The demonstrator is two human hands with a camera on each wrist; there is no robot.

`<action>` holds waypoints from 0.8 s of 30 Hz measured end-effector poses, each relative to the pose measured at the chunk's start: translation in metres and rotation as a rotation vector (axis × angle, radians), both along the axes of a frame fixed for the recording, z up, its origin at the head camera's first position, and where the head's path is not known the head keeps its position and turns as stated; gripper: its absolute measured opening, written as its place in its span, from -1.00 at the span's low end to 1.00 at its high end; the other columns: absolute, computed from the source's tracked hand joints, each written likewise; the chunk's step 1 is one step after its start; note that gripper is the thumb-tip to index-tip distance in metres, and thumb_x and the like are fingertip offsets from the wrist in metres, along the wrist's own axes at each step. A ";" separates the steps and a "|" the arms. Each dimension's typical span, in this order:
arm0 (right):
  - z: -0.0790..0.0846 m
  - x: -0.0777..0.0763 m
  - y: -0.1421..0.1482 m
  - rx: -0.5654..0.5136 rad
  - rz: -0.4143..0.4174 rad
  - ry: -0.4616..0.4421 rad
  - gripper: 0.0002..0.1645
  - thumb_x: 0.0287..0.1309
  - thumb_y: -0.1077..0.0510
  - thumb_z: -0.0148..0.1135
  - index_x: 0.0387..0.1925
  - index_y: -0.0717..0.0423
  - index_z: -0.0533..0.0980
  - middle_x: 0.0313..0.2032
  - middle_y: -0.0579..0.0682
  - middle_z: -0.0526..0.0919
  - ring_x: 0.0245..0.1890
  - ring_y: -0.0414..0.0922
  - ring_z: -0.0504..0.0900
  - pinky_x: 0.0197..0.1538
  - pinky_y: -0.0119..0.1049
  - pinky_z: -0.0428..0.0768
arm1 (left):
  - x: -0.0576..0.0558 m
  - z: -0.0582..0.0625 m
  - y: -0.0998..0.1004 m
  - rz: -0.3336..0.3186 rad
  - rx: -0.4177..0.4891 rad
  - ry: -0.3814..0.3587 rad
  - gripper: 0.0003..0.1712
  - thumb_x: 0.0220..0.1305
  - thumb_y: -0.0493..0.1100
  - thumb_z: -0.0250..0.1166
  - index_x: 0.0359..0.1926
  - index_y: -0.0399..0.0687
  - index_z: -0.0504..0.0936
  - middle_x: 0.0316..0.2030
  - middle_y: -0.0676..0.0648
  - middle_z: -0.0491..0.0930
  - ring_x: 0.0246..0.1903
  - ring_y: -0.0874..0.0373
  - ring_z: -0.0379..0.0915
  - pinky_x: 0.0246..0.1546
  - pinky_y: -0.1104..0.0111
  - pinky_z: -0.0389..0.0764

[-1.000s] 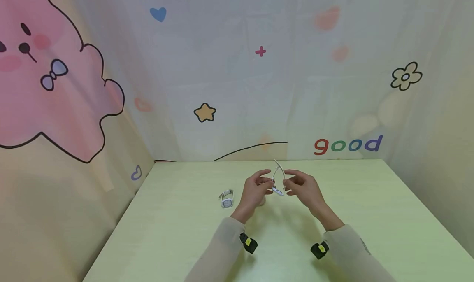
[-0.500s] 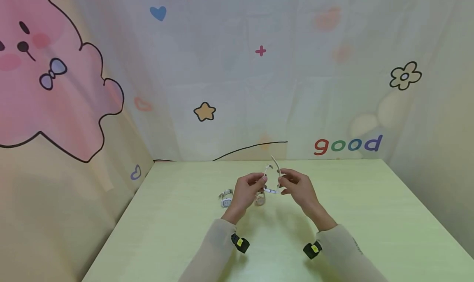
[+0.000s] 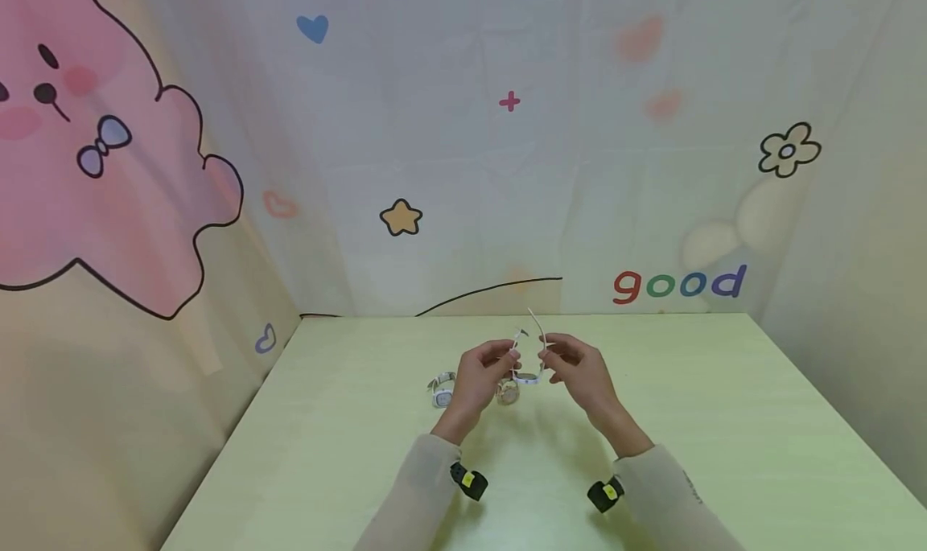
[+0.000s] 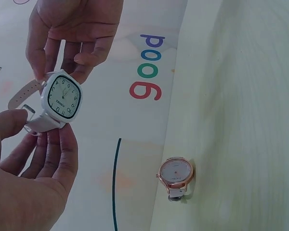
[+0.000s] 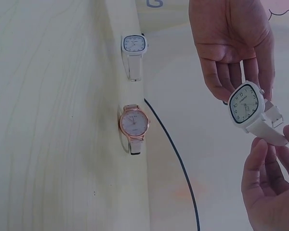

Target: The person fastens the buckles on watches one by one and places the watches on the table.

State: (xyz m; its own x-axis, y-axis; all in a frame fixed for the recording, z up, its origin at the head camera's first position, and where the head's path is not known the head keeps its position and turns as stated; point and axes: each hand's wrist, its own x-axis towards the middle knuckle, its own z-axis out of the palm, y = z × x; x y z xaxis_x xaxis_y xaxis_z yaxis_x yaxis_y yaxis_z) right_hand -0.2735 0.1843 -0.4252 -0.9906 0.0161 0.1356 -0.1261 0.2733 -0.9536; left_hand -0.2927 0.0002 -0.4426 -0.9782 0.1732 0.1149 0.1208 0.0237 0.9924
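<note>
Both hands hold a white wristwatch point(image 4: 65, 96) in the air over the table. Its squarish dial shows in both wrist views. My left hand point(image 3: 478, 378) pinches the buckle-side strap point(image 4: 42, 123) between thumb and fingers. The other strap is pinched by my right hand point(image 3: 585, 374), and its free end stands up above the fingers in the head view. The straps are unfastened and apart, with the watch case point(image 3: 527, 379) hanging lowest between the hands. Just behind the left hand, a rose-gold round watch point(image 5: 134, 122) lies on the table, partly covered in the head view.
A second white square-faced watch point(image 3: 442, 396) stands on the pale table point(image 3: 326, 454), left of the left forearm. A printed curtain point(image 3: 449, 149) hangs along the table's back edge. Each sleeve carries a small black wrist camera point(image 3: 469, 481).
Both hands have shifted slightly left with the white wristwatch. Its straps have spread wider and its case has turned level. The rose-gold watch has come into clearer sight.
</note>
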 end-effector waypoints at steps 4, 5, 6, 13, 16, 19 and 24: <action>-0.001 0.001 -0.001 -0.007 0.003 0.008 -0.61 0.33 0.07 0.23 0.13 0.08 0.55 -0.08 0.21 0.66 -0.28 -0.22 0.60 -0.25 -0.44 0.64 | 0.000 -0.001 -0.001 0.002 0.000 -0.007 -0.64 0.34 -0.04 0.29 0.09 -0.06 0.63 -0.13 -0.13 0.71 -0.06 -0.10 0.65 0.00 0.24 0.67; -0.002 0.001 -0.001 -0.009 0.004 0.011 -0.61 0.33 0.06 0.23 0.13 0.08 0.55 -0.08 0.20 0.67 -0.28 -0.22 0.60 -0.25 -0.44 0.64 | 0.000 -0.001 -0.001 0.004 0.000 -0.005 -0.64 0.34 -0.04 0.29 0.09 -0.07 0.63 -0.13 -0.14 0.71 -0.05 -0.13 0.64 -0.01 0.25 0.67; -0.002 0.001 -0.001 -0.010 0.004 0.014 -0.61 0.33 0.05 0.23 0.13 0.08 0.55 -0.09 0.19 0.67 -0.28 -0.23 0.60 -0.25 -0.44 0.64 | 0.000 0.000 -0.001 0.007 0.000 -0.004 -0.64 0.34 -0.04 0.29 0.08 -0.07 0.63 -0.13 -0.14 0.71 -0.05 -0.15 0.64 -0.02 0.26 0.67; -0.004 0.000 0.000 -0.022 -0.003 0.033 -0.60 0.34 -0.01 0.21 0.11 0.08 0.56 -0.09 0.16 0.68 -0.27 -0.25 0.63 -0.24 -0.41 0.66 | 0.000 0.003 0.000 0.014 -0.008 -0.007 -0.62 0.32 -0.03 0.31 0.07 -0.10 0.63 -0.11 -0.18 0.71 -0.14 0.02 0.68 -0.06 0.33 0.67; -0.004 -0.001 0.002 -0.018 -0.010 0.038 -0.61 0.36 0.00 0.19 0.11 0.08 0.55 -0.08 0.16 0.68 -0.25 -0.23 0.64 -0.22 -0.41 0.66 | 0.000 0.003 0.000 0.007 -0.003 -0.013 -0.64 0.31 -0.05 0.33 0.06 -0.08 0.64 -0.11 -0.17 0.71 -0.20 0.16 0.67 -0.05 0.33 0.67; -0.003 -0.002 0.003 -0.018 -0.017 0.033 -0.63 0.37 0.01 0.17 0.11 0.08 0.55 -0.07 0.15 0.69 -0.24 -0.23 0.65 -0.21 -0.41 0.67 | -0.002 0.003 0.001 0.012 -0.006 0.001 -0.62 0.30 -0.04 0.34 0.08 -0.08 0.63 -0.13 -0.18 0.71 -0.26 0.23 0.64 -0.07 0.33 0.68; -0.003 -0.003 0.002 -0.022 -0.003 0.026 -0.61 0.37 0.02 0.18 0.13 0.12 0.54 -0.06 0.16 0.69 -0.25 -0.24 0.64 -0.20 -0.40 0.67 | -0.002 0.001 0.001 0.027 -0.006 0.004 -0.58 0.29 -0.02 0.34 0.11 -0.09 0.61 -0.14 -0.24 0.69 -0.32 0.25 0.59 -0.14 0.36 0.68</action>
State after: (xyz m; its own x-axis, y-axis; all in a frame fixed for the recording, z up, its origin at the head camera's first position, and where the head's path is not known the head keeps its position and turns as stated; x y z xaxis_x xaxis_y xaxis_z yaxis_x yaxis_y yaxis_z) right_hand -0.2769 0.1861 -0.4285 -0.9866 0.0223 0.1614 -0.1506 0.2527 -0.9558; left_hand -0.2942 0.0013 -0.4416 -0.9821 0.1470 0.1175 0.1236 0.0328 0.9918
